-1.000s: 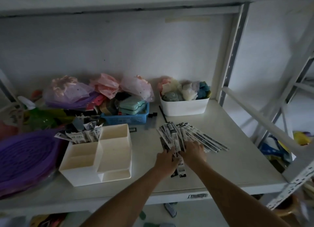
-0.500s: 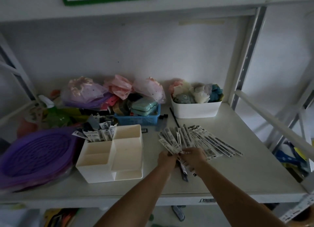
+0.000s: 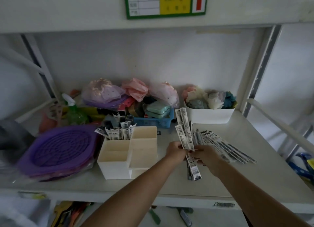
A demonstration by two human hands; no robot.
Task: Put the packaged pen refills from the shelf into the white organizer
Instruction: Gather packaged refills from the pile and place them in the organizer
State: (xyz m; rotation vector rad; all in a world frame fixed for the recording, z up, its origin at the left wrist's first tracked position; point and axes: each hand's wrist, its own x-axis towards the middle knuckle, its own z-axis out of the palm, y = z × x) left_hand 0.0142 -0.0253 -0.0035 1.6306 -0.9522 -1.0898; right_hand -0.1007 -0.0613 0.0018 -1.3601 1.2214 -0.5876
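My left hand [image 3: 175, 150] and my right hand [image 3: 206, 156] meet over the shelf, both closed around a bunch of packaged pen refills [image 3: 184, 131] that stands nearly upright, tops fanned out, lower ends poking below the hands. More packaged refills [image 3: 226, 146] lie fanned flat on the shelf just right of the hands. The white organizer [image 3: 129, 152] stands to the left of my hands; its back-left compartment holds several refill packs [image 3: 117, 133] upright, while the other compartments look empty.
A purple round basket [image 3: 59, 150] sits left of the organizer. Behind are a blue basket [image 3: 153, 122] with cases, a green spray bottle [image 3: 74, 112], bagged items, and a white bin [image 3: 210, 115] of soft things. Shelf uprights [image 3: 260, 73] frame the right side.
The bunch of refills rose from lying on the shelf to nearly upright in both hands. The head camera tilted upward, revealing the green-framed label above.
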